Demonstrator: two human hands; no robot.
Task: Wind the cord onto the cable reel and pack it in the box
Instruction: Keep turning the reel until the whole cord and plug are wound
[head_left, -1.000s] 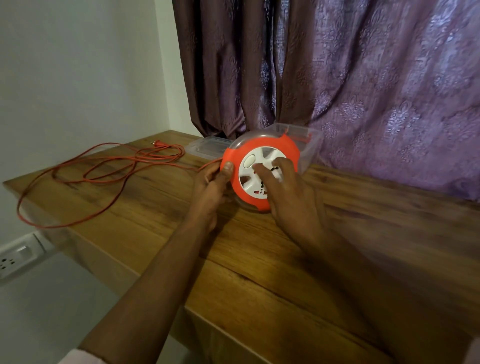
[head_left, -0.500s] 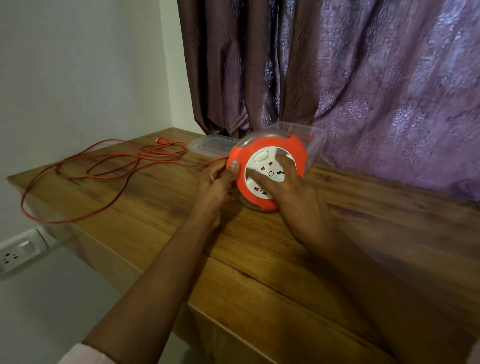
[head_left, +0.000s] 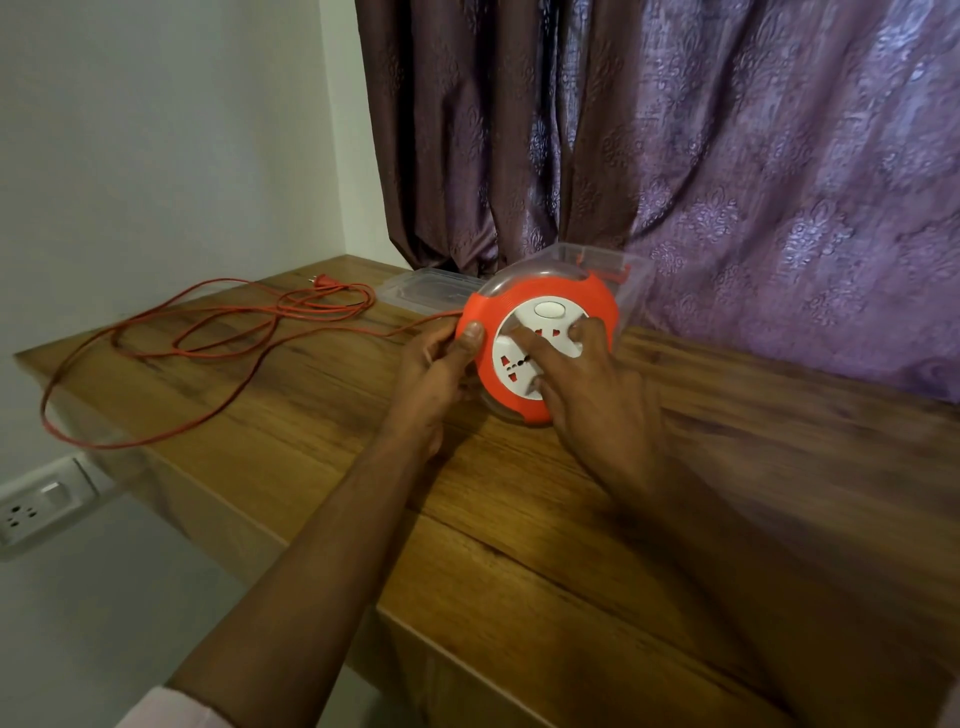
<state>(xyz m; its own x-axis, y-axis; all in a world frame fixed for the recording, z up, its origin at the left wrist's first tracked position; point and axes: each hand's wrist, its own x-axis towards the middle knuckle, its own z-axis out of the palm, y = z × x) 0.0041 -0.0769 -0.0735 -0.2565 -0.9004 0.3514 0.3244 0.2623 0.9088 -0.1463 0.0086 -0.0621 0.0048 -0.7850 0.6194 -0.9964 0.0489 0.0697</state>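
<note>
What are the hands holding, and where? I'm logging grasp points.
The left hand holds the cable reel by its orange rim, thumb on the front. The right hand's fingers press the white socket face.

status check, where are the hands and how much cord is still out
Left hand gripping round orange cable reel at its rim. Right hand fingers on white socket face. Most of thin orange cord loose on wooden table. Clear plastic box behind, open.

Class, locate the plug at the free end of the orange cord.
In the head view, the plug lies at the table's far left corner near the wall, beside the loose cord loops, left of the reel.
</note>
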